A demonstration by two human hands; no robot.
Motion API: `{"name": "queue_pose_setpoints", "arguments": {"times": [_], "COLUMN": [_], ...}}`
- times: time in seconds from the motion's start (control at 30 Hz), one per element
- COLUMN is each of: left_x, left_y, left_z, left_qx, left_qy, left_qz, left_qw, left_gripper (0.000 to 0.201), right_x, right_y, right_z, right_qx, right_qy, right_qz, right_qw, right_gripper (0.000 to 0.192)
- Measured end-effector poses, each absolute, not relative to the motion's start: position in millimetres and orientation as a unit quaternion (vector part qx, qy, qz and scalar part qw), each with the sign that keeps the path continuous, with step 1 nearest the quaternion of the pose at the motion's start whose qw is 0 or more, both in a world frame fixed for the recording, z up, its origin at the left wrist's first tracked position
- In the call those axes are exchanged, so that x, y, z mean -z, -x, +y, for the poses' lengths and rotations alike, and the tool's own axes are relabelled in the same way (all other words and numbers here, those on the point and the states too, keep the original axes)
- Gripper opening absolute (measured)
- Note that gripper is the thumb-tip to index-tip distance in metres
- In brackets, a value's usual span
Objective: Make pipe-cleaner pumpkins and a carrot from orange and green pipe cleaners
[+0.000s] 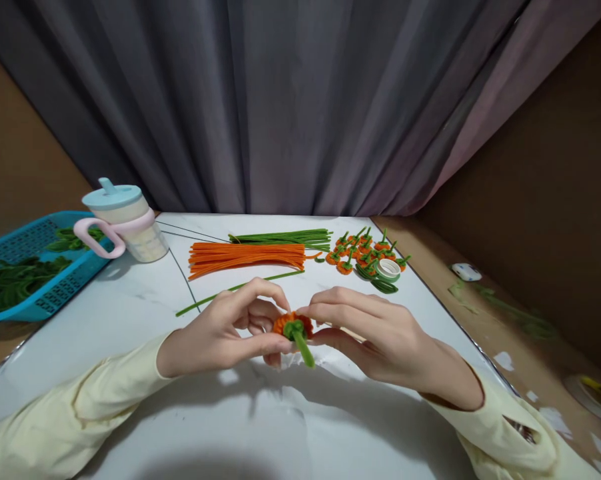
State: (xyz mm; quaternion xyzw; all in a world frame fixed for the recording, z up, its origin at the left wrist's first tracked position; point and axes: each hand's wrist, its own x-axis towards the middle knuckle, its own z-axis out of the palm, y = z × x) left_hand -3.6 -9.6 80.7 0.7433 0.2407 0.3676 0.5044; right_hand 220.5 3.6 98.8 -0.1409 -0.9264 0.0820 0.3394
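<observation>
We held our left hand [225, 330] and right hand [380, 333] together just above the white table [130, 313], wrists low and fingertips pinching a small orange pipe-cleaner flower [293, 325] between them. Its green stem [303, 347] pointed down and toward us, slanting slightly right. Farther off lay a bundle of orange pipe cleaners [248, 257], green pipe cleaners [283, 237] and finished flowers [363, 250].

Dim room, white table [130, 313] brightly lit from above; soft shadows under hands; wide-angle bending at edges.
</observation>
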Motion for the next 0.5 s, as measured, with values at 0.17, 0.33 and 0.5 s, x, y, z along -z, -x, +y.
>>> {"name": "queue_pose_setpoints", "arguments": {"times": [0.17,0.33,0.5], "left_x": [-82.4,-79.1,-76.9], "left_y": [3.0,1.1,-0.6], "left_z": [-9.2,-10.2,-10.9], "left_qx": [-0.365,-0.399,-0.419], "left_qy": [-0.780,-0.817,-0.816], "left_qz": [0.222,0.227,0.214], "left_qw": [0.457,0.349,0.337], "left_gripper": [0.020,0.021,0.017], "right_x": [-97.3,-96.3,-94.1], "right_y": [-220.5,-219.9,-221.1], "right_z": [1.6,-1.9,-1.4], "right_qx": [-0.030,-0.001,0.015], "right_qy": [0.132,0.130,0.119], "right_qz": [-0.937,-0.940,-0.942], "right_qw": [0.323,0.316,0.314], "right_gripper": [0.020,0.020,0.016]}}
